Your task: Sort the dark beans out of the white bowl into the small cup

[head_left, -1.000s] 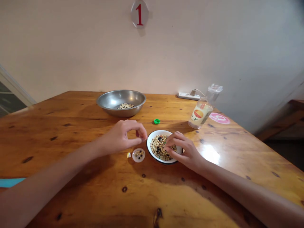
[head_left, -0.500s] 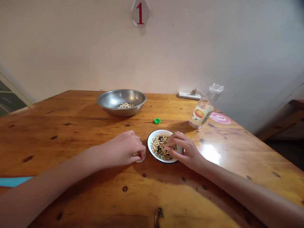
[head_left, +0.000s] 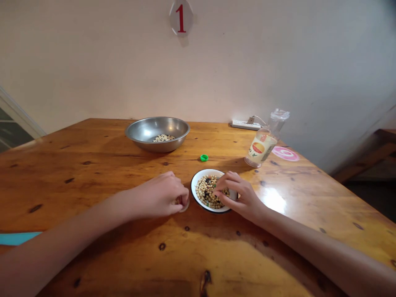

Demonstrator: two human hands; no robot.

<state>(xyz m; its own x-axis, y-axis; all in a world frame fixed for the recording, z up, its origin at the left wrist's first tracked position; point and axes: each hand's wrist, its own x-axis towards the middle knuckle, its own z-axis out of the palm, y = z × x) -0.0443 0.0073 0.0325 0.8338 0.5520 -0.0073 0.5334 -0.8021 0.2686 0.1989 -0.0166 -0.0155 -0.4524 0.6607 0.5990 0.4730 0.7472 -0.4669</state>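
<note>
A white bowl with a dark rim (head_left: pixel 194 197) holds pale round beans (head_left: pixel 204 191) mixed with dark, green and orange bits. Over its right side is my right hand (head_left: pixel 237 192), thumb and fingertips pinched together just above the beans; what they hold, if anything, is hidden. Just left of the bowl, my left hand (head_left: pixel 163 194) is closed with its fingers curled down over a small pale-rimmed round container (head_left: pixel 185 207). Something yellowish shows between those fingers, and most of the container is covered by the hand.
Farther back stands a steel basin (head_left: pixel 140 134) with pale and dark beans in it. A green cap (head_left: pixel 204 158) lies behind the bowl. To the right are a clear labelled bottle (head_left: pixel 261 144), a power strip (head_left: pixel 246 124) and a pink round sticker (head_left: pixel 286 154).
The whole view has shifted very slightly. Both hands keep nearly the same pose and place beside and over the bowl.
</note>
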